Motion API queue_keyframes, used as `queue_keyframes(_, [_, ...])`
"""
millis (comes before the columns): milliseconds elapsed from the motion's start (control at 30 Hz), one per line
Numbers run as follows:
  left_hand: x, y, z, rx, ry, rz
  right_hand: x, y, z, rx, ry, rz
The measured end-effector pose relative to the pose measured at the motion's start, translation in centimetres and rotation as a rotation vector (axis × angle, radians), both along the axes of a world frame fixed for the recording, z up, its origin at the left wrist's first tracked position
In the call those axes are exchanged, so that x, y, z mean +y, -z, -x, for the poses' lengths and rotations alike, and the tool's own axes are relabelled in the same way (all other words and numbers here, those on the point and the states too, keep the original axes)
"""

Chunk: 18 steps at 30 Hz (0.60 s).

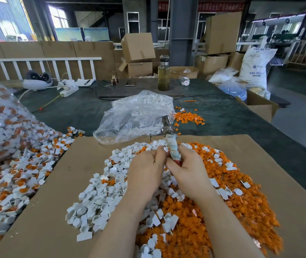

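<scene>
White and orange parts (pixel 100 194) lie heaped on cardboard (pixel 55 192). The right hand (pixel 187 170) clamps the hammer (pixel 172 148) handle; the left hand (pixel 145 170) curls beside it, its grip not possible to tell.

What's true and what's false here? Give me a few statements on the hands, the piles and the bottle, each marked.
1. The right hand grips a tool with a wrapped handle. True.
2. The white parts lie right of the orange parts. False: they lie left.
3. Both piles rest on cardboard. True.
4. The glass bottle lies on its side. False: it stands upright.
</scene>
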<state>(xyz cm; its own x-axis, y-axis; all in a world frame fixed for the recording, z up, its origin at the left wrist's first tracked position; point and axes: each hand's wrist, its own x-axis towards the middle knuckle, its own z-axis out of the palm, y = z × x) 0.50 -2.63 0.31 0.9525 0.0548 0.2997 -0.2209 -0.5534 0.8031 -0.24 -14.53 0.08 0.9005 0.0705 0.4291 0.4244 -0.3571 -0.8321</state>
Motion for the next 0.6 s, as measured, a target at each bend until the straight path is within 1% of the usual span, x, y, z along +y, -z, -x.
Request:
queue_keyframes(67, [1.3,-0.3,-0.2,0.083,-0.09,0.031,-0.4,-0.1,0.3,-0.011,0.038,0.009])
queue_keyframes(133, [3.7,-0.5,-0.8,0.152,-0.246,0.175,-1.6,-0.5,0.2,0.014,0.093,-0.097])
queue_keyframes(200, [5.1,-0.8,-0.9,0.107,-0.316,0.34,-3.3,-1.0,0.0,0.011,0.157,-0.23])
queue_keyframes(233, [5.0,-1.0,-0.9,0.081,-0.305,0.384,-3.8,-1.2,-0.2,-0.008,0.183,-0.239])
queue_keyframes(267, [4.5,-1.0,-0.8,0.064,-0.265,0.382,-4.0,-1.2,-0.2,-0.026,0.203,-0.218])
queue_keyframes(333, [3.2,-0.4,-0.7,0.049,-0.163,0.304,-3.9,-0.9,-0.3,-0.028,0.222,-0.176])
queue_keyframes(400, [2.8,0.2,-0.8,0.048,-0.112,0.254,-3.5,-0.6,-0.3,-0.015,0.231,-0.144])
queue_keyframes(600, [3.4,0.5,-1.0,0.045,-0.099,0.246,-3.1,-0.1,-0.7,0.021,0.241,-0.071])
